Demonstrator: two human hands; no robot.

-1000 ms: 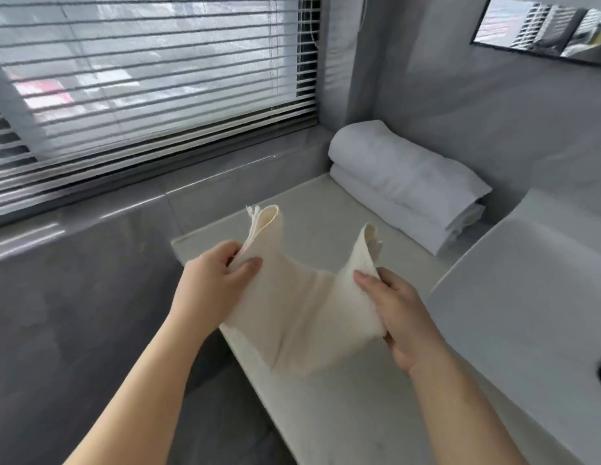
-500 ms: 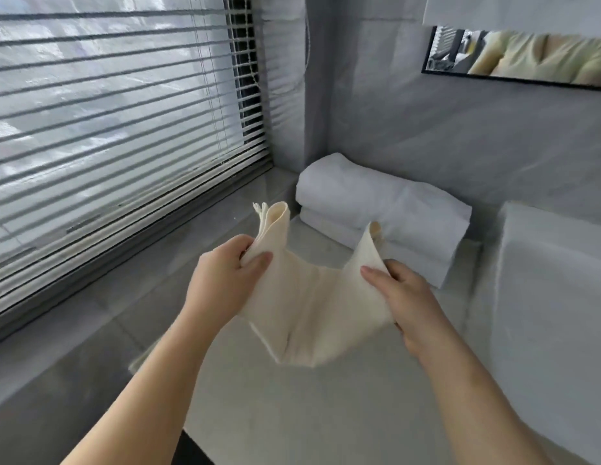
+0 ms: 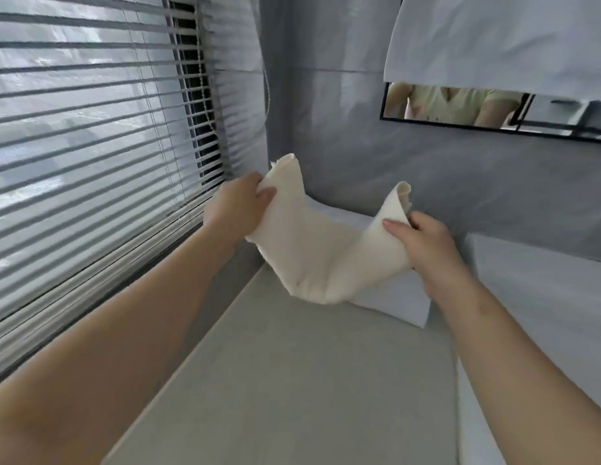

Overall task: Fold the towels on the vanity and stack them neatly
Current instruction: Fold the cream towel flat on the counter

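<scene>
I see my left hand (image 3: 240, 204) and right hand (image 3: 423, 243) fingers each pinching a cream towel (image 3: 319, 260) end; the cloth sags between them.

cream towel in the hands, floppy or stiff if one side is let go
Likely floppy: the cream towel sags deeply between the left hand and right hand. Probably light, since pinches at its corners hold it up.

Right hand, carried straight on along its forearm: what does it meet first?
Likely the folded white towels lying behind the cream towel that the right hand pinches; if it clears them, the grey wall. Depth is unclear.
</scene>
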